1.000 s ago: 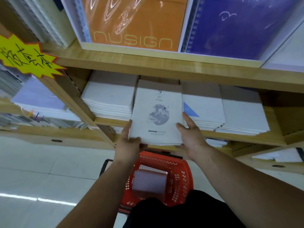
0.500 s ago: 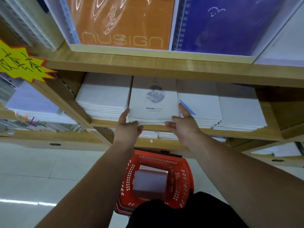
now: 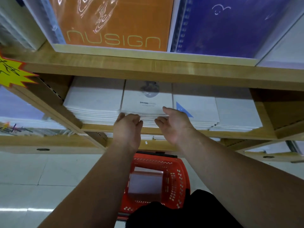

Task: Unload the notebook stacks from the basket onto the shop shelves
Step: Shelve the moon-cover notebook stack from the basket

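Note:
A white notebook stack (image 3: 146,102) with a moon print and "DARING" on its cover lies on the wooden shelf (image 3: 98,127), between two other white stacks. My left hand (image 3: 127,129) has its fingers curled and presses against the stack's front edge. My right hand (image 3: 174,125) is loosely spread, its thumb on the top cover and its fingertips against the front edge. Below my arms, a red basket (image 3: 179,183) stands on the floor with a pale notebook stack (image 3: 145,183) inside.
A plain white stack (image 3: 93,99) sits on the left, and a stack with a blue triangle (image 3: 197,109) on the right. The upper shelf board (image 3: 164,69) hangs close above. An orange notebook (image 3: 115,22) stands above it. A yellow starburst sign (image 3: 11,73) sticks out at left.
The moon-print stack has slid from the air in front of the shelf deep into its slot. My hands have gone from gripping its sides to resting at its front edge.

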